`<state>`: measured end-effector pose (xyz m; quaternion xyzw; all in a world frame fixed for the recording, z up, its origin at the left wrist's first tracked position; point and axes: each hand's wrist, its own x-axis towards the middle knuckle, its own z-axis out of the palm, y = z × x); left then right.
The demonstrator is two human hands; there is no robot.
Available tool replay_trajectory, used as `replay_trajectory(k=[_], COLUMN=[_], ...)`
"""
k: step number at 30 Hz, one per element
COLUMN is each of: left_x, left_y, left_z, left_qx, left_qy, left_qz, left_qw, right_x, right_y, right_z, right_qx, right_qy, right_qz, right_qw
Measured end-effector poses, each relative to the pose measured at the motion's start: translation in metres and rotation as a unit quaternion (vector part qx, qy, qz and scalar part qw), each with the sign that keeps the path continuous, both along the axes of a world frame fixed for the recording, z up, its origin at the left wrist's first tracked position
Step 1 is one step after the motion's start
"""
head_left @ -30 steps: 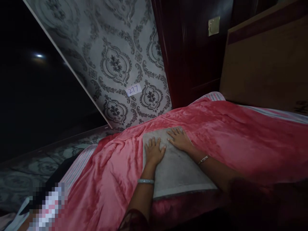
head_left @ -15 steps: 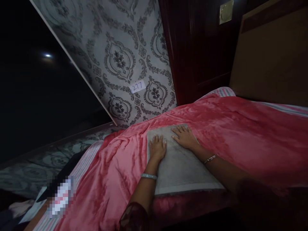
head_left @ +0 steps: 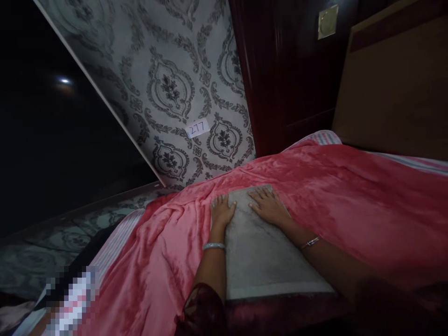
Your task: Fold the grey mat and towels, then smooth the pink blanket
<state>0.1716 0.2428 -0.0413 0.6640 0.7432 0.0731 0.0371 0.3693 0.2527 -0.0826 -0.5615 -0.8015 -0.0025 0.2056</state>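
A grey cloth [head_left: 266, 252], folded into a flat rectangle with a paler band along its near edge, lies on a pink plush blanket [head_left: 168, 261]. My left hand [head_left: 223, 210] rests palm down on the cloth's far left corner, fingers stretched out and thumb apart. Near the far right corner, my right hand [head_left: 269, 205] lies flat on the same cloth with its fingers spread. Both palms are hidden against the fabric. A bracelet circles each wrist.
Patterned wallpaper [head_left: 175, 93] with a paper label [head_left: 198, 127] reading 277 rises behind the blanket. A large dark screen [head_left: 63, 140] stands at left. At right are a dark red wooden panel [head_left: 287, 70] and a large cardboard sheet or box [head_left: 392, 93].
My left hand has slid a little forward and left to the cloth's far corner. My right hand stays nearly in place on the cloth. The camera view has shifted slightly.
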Motion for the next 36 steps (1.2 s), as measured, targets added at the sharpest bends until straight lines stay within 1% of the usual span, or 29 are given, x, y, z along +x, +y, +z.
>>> replay_trajectory(k=[4,7,8,10,12,13,14,16,19,22,24,25,28,30,32,34,36], left_x=[0.001,0.002,0.002,0.002,0.001,0.001,0.001,0.0,0.0,-0.001,-0.002,-0.002,-0.002,0.0,0.003,0.007,0.011], left_y=[-0.004,-0.008,-0.01,-0.013,-0.013,-0.012,-0.011,-0.007,-0.004,-0.004,-0.005,-0.007,-0.01,-0.012,-0.015,-0.019,-0.025], left_z=[0.002,0.003,0.003,0.002,0.001,0.001,0.0,-0.001,-0.001,-0.001,-0.002,-0.003,-0.003,-0.002,0.0,0.003,0.006], left_qx=[0.018,0.059,0.081,0.114,0.093,0.067,0.039,0.005,-0.002,0.001,0.016,0.029,0.061,0.061,0.05,0.04,0.029], left_qy=[0.0,0.009,0.013,0.021,0.021,0.018,0.014,0.009,0.01,0.009,0.008,0.008,0.015,0.021,0.022,0.018,0.013], left_qz=[0.002,0.002,-0.008,-0.067,-0.144,-0.17,-0.18,-0.173,-0.168,-0.174,-0.177,-0.178,-0.178,-0.178,-0.174,-0.166,-0.16], left_qw=[1.0,0.998,0.997,0.991,0.985,0.983,0.983,0.985,0.986,0.985,0.984,0.984,0.982,0.982,0.983,0.985,0.987], right_x=[0.0,0.0,0.0,0.0,0.001,0.001,0.001,0.002,0.006,0.013,0.021,0.025,0.038,0.046,0.055,0.061,0.062], right_y=[-0.002,0.0,0.001,0.002,0.004,0.005,0.005,0.007,0.009,0.004,-0.011,-0.022,-0.071,-0.106,-0.132,-0.141,-0.131], right_z=[0.003,0.002,0.002,0.0,-0.002,-0.003,-0.003,-0.002,0.002,0.008,0.012,0.013,0.015,0.015,0.015,0.017,0.021], right_qx=[-0.013,-0.015,-0.015,-0.015,-0.015,-0.016,-0.016,-0.02,-0.043,-0.087,-0.114,-0.128,-0.163,-0.18,-0.19,-0.208,-0.225], right_qy=[0.004,0.011,0.013,0.016,0.015,0.014,0.013,0.008,-0.004,-0.021,-0.027,-0.028,-0.017,-0.001,0.024,0.058,0.111], right_qz=[0.0,0.003,0.006,0.008,0.012,0.014,0.018,0.028,0.045,0.088,0.138,0.167,0.258,0.305,0.346,0.39,0.401], right_qw=[1.0,1.0,1.0,1.0,1.0,1.0,1.0,0.999,0.998,0.992,0.983,0.977,0.952,0.935,0.918,0.895,0.881])
